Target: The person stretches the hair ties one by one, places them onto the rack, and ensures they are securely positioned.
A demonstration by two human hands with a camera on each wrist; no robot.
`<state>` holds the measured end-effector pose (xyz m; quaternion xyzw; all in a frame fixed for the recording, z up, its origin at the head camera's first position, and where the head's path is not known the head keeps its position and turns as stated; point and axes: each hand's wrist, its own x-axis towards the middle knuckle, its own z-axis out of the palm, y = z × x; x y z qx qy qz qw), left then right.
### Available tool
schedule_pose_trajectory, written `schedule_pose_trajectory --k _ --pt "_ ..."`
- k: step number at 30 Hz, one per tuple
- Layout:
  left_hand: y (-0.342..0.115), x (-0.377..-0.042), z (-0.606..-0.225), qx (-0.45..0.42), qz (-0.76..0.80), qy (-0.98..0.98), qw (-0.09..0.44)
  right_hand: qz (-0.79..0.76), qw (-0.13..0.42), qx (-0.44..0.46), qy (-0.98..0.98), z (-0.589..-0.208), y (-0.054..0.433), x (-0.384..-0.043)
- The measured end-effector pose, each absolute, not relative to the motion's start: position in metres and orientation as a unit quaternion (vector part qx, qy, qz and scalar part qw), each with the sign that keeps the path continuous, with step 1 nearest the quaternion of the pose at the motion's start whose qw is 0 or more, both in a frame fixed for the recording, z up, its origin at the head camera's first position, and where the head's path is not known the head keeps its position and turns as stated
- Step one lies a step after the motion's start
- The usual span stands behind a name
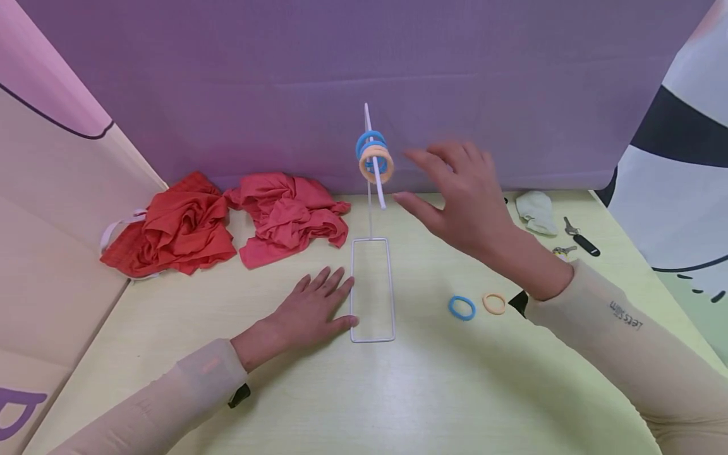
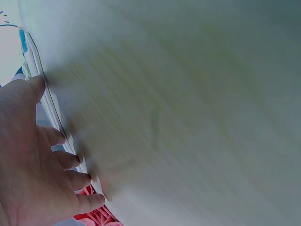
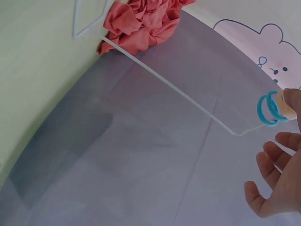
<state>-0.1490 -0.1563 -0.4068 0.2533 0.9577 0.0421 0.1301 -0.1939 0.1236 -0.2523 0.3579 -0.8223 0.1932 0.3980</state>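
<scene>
A white wire stand has a flat rectangular base, a thin upright and a top arm pointing towards me. Blue hair ties hang on that arm behind peach hair ties. My right hand is raised just right of them, thumb and fingers spread, holding nothing. In the right wrist view its thumb overlaps the peach ties. Flat on the table, my left hand rests with fingertips and thumb at the base's left side. Under my right forearm lie a loose blue hair tie and a loose peach one.
Two crumpled cloths, one red and one pinkish red, lie at the back left. Towards the back right are a pale cloth item and keys with a black fob. A purple curtain hangs behind the stand.
</scene>
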Motion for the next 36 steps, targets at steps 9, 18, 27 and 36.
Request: schedule_pose_trajectory --k 9,18,27,36 --pt "-0.156 -0.148 -0.406 0.251 0.039 0.958 0.131 0.26 0.278 0.342 -0.859 -0.274 0.159 -0.172" --pt "-0.156 -0.149 -0.407 0.254 0.036 0.957 0.135 0.278 0.139 0.3 -0.902 -0.306 0.199 -0.144" --pt "-0.157 -0.149 -0.405 0.247 0.033 0.959 0.134 0.167 0.117 0.311 -0.928 -0.358 0.225 -0.132" --pt "-0.157 -0.149 -0.407 0.25 0.043 0.959 0.129 0.086 0.12 0.324 -0.935 -0.396 0.232 -0.132"
